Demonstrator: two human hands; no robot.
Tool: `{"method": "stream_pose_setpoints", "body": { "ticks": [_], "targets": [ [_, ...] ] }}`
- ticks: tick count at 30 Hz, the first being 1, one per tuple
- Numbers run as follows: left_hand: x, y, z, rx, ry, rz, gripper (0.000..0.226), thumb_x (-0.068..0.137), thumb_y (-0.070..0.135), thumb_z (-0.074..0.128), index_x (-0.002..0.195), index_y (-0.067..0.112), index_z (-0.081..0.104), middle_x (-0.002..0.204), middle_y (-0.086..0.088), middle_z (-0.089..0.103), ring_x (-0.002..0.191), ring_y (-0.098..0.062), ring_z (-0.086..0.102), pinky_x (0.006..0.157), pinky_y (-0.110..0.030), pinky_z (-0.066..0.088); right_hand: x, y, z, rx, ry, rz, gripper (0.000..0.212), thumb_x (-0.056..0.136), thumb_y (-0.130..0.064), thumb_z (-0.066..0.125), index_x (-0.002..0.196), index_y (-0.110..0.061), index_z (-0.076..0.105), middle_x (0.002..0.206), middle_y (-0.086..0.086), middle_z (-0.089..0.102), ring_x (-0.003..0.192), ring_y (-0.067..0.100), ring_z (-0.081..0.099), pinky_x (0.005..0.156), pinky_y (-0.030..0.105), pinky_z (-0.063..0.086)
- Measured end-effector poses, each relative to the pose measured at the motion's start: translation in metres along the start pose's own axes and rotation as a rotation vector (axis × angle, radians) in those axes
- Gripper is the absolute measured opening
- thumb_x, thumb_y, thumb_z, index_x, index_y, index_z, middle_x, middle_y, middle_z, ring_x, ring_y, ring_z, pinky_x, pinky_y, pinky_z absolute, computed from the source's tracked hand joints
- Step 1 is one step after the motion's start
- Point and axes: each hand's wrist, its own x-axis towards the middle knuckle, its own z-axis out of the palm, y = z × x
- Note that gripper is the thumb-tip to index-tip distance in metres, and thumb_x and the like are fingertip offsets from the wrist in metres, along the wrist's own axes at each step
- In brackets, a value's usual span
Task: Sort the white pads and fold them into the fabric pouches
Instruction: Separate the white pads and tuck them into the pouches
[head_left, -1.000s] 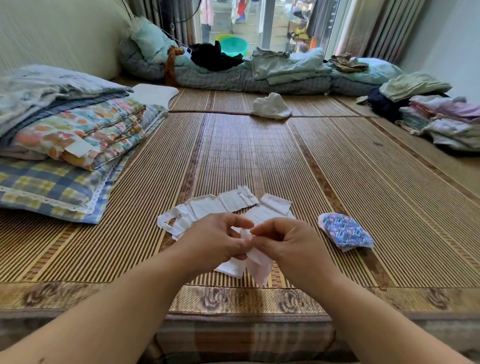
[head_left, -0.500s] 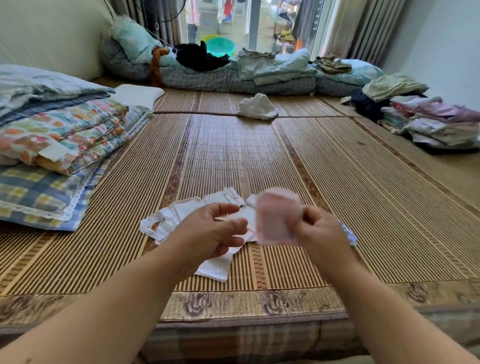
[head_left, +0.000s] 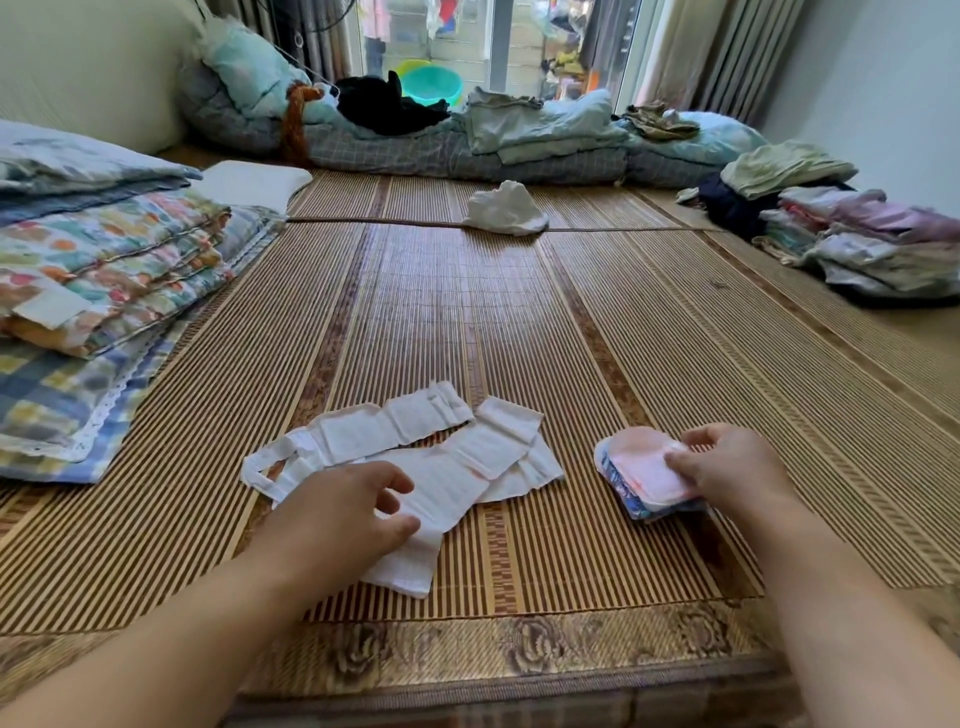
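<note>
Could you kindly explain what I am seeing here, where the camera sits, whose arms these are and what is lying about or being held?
There is no machine here: a person wears a wide-angle camera on the head, looking forward and down, so the two bare arms coming in from the bottom edge are the person's own. They work on a woven mat. Several white pads lie spread and overlapping in front of them, and the left hand rests on the nearest one with relaxed fingers. The right hand pinches a pink folded piece, which sits on top of a blue patterned pouch on the mat. Further off are folded bedding on the left, folded clothes on the right, and a crumpled white cloth in the middle.
</note>
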Motion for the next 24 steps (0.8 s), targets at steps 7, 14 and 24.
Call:
{"method": "stream_pose_setpoints", "body": {
  "ticks": [7,14,24],
  "targets": [
    [0.021,-0.029,-0.007,0.167,0.208,-0.076,0.049,0.076,0.049,0.065,0.121,0.029,0.06,0.121,0.004,0.061,0.112,-0.017,0.054,0.092,-0.037,0.043,-0.015,-0.019,-0.001,-0.22,0.179,-0.291,0.048,0.081,-0.029,0.069,0.126,-0.015,0.057,0.114,0.017,0.06,0.097,0.029,0.056,0.077,0.037,0.044],
    [0.029,-0.021,0.001,0.252,0.061,-0.142,0.073,0.051,0.088,0.043,0.085,0.028,0.067,0.089,0.01,0.065,0.085,-0.014,0.06,0.074,-0.038,0.054,-0.072,-0.085,0.064,-0.144,-0.278,-0.778,0.035,0.083,-0.034,0.068,0.118,-0.034,0.062,0.121,-0.013,0.061,0.094,0.0,0.052,0.078,0.017,0.04],
    [0.031,-0.02,0.01,0.148,-0.108,-0.009,0.024,0.077,0.048,0.065,0.066,0.032,0.052,0.079,0.011,0.059,0.077,-0.01,0.056,0.061,-0.029,0.045,-0.07,-0.114,0.111,-0.319,-0.49,-0.777,0.069,0.076,-0.021,0.075,0.135,-0.041,0.045,0.143,-0.011,0.043,0.128,0.013,0.041,0.105,0.032,0.038]
  ]
}}
